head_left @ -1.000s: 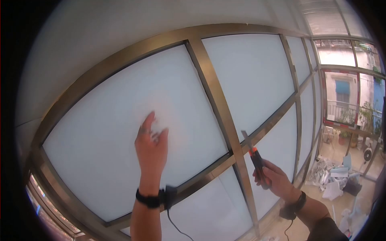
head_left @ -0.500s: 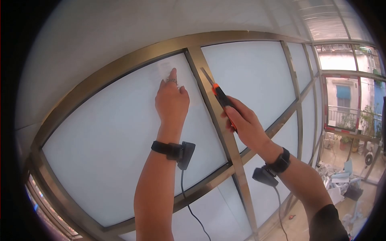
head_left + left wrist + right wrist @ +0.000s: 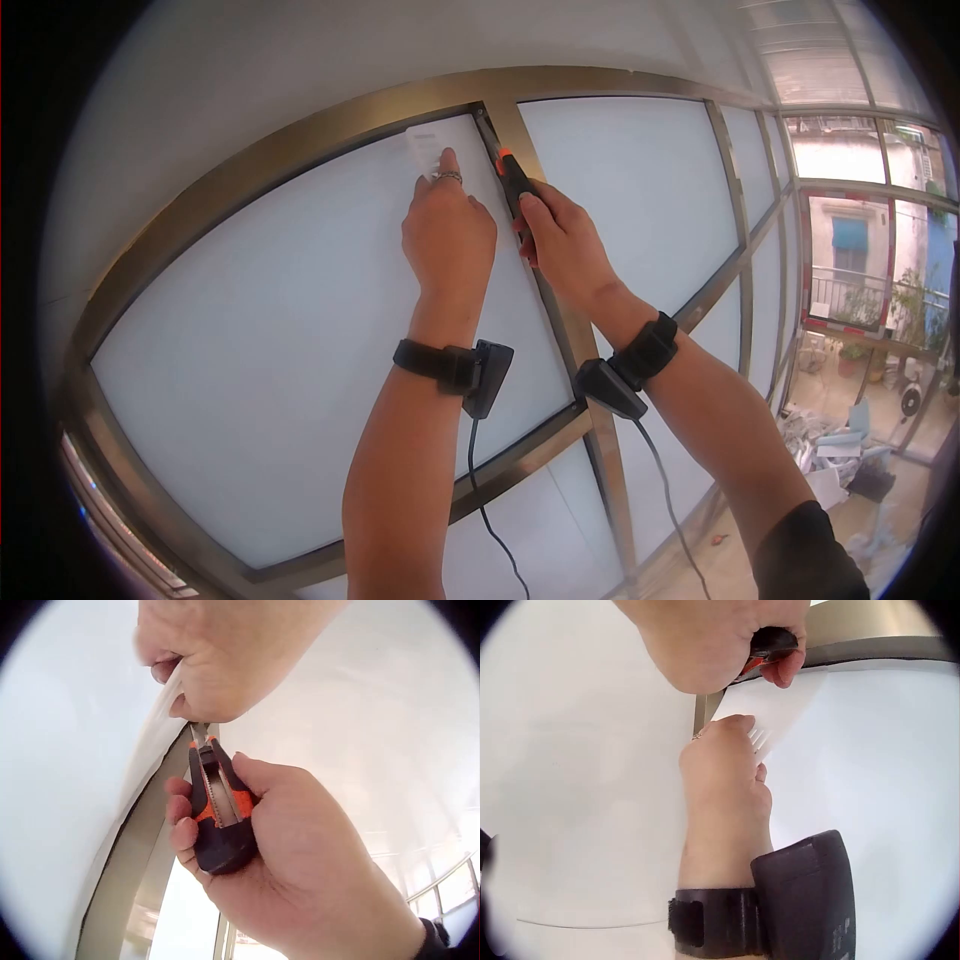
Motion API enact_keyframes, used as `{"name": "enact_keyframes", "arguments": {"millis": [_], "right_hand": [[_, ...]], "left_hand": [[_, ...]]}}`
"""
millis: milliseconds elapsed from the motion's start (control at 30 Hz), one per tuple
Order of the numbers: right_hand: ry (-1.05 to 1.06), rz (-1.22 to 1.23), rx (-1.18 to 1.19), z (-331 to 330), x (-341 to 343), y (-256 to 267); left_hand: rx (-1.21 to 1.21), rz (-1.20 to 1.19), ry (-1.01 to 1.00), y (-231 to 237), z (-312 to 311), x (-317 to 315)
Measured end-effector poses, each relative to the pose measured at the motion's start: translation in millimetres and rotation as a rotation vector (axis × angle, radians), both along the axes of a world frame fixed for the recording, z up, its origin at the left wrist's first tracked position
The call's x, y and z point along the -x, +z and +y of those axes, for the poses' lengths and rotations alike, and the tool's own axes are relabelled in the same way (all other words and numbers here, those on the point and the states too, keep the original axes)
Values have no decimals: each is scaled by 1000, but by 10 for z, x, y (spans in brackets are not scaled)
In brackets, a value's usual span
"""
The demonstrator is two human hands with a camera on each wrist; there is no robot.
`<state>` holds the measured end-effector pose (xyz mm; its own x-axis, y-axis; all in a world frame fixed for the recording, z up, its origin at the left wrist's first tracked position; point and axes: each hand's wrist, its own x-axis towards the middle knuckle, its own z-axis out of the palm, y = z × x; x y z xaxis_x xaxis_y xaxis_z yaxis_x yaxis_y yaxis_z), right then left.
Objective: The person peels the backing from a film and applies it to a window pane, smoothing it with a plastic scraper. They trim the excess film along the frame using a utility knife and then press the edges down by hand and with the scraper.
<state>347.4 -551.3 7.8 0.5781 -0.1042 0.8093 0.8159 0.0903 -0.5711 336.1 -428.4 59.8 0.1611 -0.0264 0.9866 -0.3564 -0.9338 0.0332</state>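
My left hand (image 3: 450, 235), a ring on one finger, holds a white slotted plastic scraper (image 3: 424, 145) flat against the frosted white panel (image 3: 300, 330), close to its upper right corner. My right hand (image 3: 570, 235) grips a black and orange utility knife (image 3: 513, 175), thumb along the handle. Its tip points up at the seam where the panel meets the bronze metal frame (image 3: 515, 125). In the left wrist view the knife (image 3: 225, 844) shows its underside, and its blade end lies right by the left hand (image 3: 217, 667). Fingers cover part of the scraper.
More frosted panels (image 3: 630, 190) continue to the right in the same frame. Crumpled white scraps (image 3: 835, 455) lie on the floor at lower right, near a small fan (image 3: 911, 398). Cables (image 3: 665, 480) hang from both wrist cameras.
Both hands have moved up to the panel's upper right corner. The right hand has brought the knife leftward onto the seam, and the scraper has come beside it.
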Motion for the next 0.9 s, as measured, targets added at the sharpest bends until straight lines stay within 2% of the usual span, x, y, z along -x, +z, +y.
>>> {"name": "enact_keyframes", "arguments": {"millis": [200, 267, 700, 900], "right_hand": [[-170, -35, 30, 74, -238, 51], [-278, -154, 40, 107, -385, 35], [-339, -114, 70, 187, -247, 51], [-346, -107, 70, 150, -278, 93]], "left_hand": [[-20, 9, -8, 25, 4, -31], [-21, 28, -11, 28, 7, -15], [-23, -41, -75, -8, 67, -113], [-31, 16, -13, 28, 44, -68]]}}
